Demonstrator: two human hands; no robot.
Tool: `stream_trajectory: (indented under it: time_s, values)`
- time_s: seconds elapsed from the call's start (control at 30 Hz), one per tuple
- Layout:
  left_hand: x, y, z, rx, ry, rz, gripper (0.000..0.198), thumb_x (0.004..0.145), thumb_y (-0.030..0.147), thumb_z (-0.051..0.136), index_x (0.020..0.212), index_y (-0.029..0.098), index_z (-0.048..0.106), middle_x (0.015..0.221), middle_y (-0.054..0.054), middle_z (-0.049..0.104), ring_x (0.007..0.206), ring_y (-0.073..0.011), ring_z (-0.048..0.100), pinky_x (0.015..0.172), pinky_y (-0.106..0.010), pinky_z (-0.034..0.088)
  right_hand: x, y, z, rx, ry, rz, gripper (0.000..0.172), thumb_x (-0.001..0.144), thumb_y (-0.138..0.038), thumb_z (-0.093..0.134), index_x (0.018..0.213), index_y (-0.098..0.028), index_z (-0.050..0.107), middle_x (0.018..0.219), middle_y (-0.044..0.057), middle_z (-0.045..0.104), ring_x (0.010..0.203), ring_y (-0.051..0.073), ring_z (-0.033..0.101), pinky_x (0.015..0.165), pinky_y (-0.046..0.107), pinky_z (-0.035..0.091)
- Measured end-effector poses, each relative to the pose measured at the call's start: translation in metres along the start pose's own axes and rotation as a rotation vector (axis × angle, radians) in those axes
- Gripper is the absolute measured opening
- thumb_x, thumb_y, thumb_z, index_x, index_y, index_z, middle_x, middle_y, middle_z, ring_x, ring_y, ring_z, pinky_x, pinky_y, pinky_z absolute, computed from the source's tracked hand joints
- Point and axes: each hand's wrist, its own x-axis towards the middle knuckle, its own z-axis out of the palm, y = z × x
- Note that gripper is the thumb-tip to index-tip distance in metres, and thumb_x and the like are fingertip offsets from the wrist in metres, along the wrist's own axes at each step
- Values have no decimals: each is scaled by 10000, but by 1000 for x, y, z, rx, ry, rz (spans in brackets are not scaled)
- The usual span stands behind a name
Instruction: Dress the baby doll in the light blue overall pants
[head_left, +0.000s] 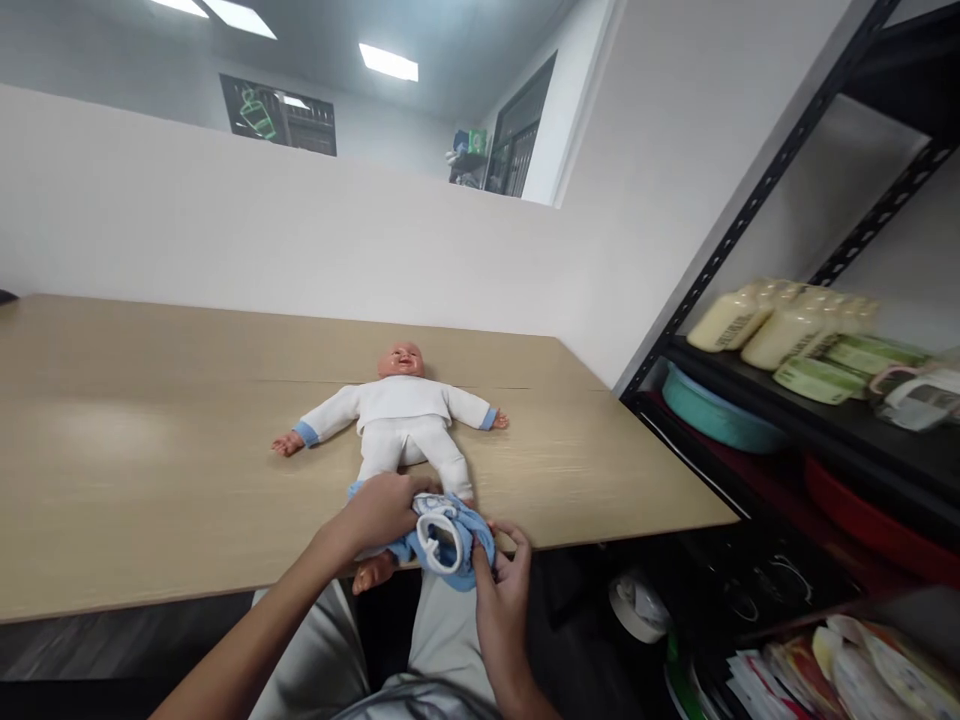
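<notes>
A baby doll (399, 418) in a white suit with blue cuffs lies on its back on the wooden table (150, 440), head away from me, arms spread. At its feet, near the table's front edge, is a bunched blue garment with white trim (444, 535). My left hand (382, 510) is closed on the garment's top at the doll's legs. My right hand (501, 580) pinches the garment's lower right edge. One bare doll foot (371, 573) sticks out below the cloth.
A black metal shelf (787, 400) stands at the right, holding pale bottles (780, 325), a teal bowl (712, 415), red trays and packets. A white partition wall runs behind the table. My lap is below the table edge.
</notes>
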Motion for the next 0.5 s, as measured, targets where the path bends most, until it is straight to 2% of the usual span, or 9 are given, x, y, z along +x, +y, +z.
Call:
stream_trajectory:
  time_s: [0.1, 0.13, 0.2, 0.3, 0.4, 0.5]
  values:
    - [0, -1, 2, 5, 6, 41, 275, 875, 220, 517, 1021, 255, 747, 928, -83, 807, 854, -301, 739, 668, -321, 365, -1, 8, -2, 32, -30, 4, 923, 900, -613, 724, 1582, -190, 267, 1196, 207, 782, 1188, 346, 742, 997, 494, 598]
    - [0, -1, 3, 3, 5, 47, 274, 871, 219, 514, 1016, 257, 743, 933, -80, 809, 856, -300, 739, 672, -320, 365, -1, 10, -3, 24, -40, -5, 931, 905, -620, 713, 1596, -182, 269, 1218, 210, 777, 1213, 347, 731, 1015, 499, 589]
    - [0, -1, 3, 6, 3, 46, 255, 867, 226, 514, 991, 255, 735, 932, -78, 806, 853, -297, 735, 672, -317, 362, 0, 12, -4, -26, -56, -37, 818, 913, -638, 689, 1532, -168, 436, 1286, 216, 751, 1266, 352, 700, 1073, 503, 557]
    - [0, 1, 1, 22, 2, 28, 179, 871, 252, 512, 872, 238, 690, 838, -73, 769, 783, -278, 706, 640, -314, 337, 1, 12, -3, -108, -92, -75, 583, 936, -662, 633, 1258, -182, 711, 1267, 189, 763, 1267, 358, 690, 1123, 498, 521]
    - [-2, 2, -2, -26, 16, 28, 131, 862, 271, 516, 802, 228, 624, 807, -58, 739, 742, -254, 672, 641, -313, 347, -2, 6, 0, -139, -145, -87, 515, 967, -660, 579, 1162, -228, 783, 1169, 143, 802, 1232, 349, 701, 1094, 483, 540]
    - [-4, 0, -4, -131, 42, 53, 115, 850, 294, 536, 842, 220, 624, 901, -57, 756, 795, -260, 669, 687, -318, 408, -4, -2, 5, -145, -190, -103, 513, 971, -658, 577, 1177, -243, 798, 1157, 122, 807, 1221, 348, 699, 1074, 464, 549]
